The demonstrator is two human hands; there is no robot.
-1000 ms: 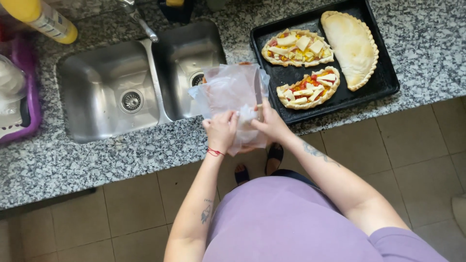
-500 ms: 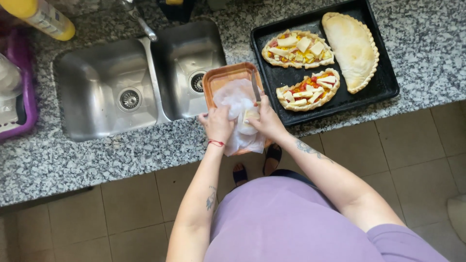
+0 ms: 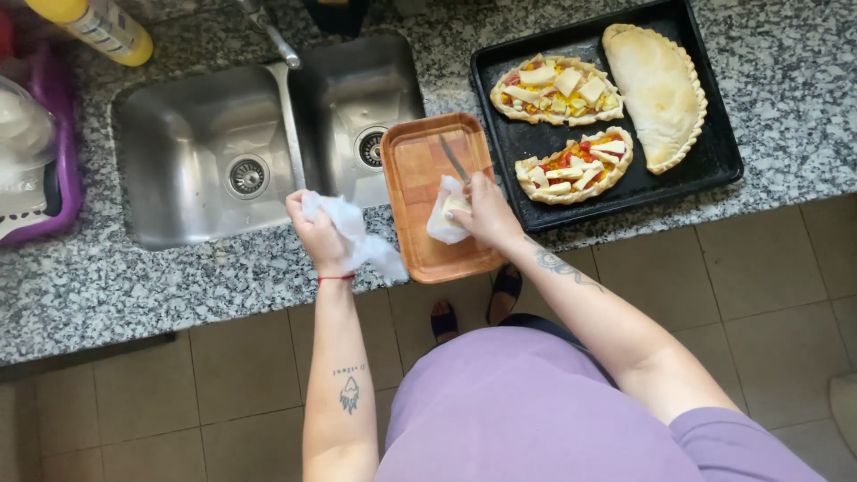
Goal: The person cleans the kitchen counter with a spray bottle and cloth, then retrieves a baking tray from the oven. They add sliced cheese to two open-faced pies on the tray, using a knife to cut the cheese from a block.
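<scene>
Since the earlier frame, the wrapper has been pulled clear of the board [image 3: 420, 170], and the two hands have been drawn apart. The crumpled wrapper [image 3: 353, 234] is now held in the left hand [image 3: 317, 234], whose grip is closed tightly around it, above the tabletop [image 3: 178, 277] just in front of the sink [image 3: 196, 134]. The right hand [image 3: 486, 210] is set on the board, its grip closed on a pale block of cheese [image 3: 453, 207] partly covered by white paper [image 3: 439, 225]. A knife [image 3: 453, 159] lies on the board just beyond the fingers.

The board overhangs the front edge of the tabletop and lies between the sink and the black tray [image 3: 714, 152]. Three pastries are carried on the tray: two open ones with toppings [image 3: 558, 89] [image 3: 576, 165] and one folded shut [image 3: 656, 89]. A yellow bottle [image 3: 98, 27] stands at the far left.

For the step in hand to be done well, the cheese is best kept pressed flat on the board so that it cannot slide. The overhanging board should be pushed fully onto the tabletop. The wrapper is best kept away from the knife.
</scene>
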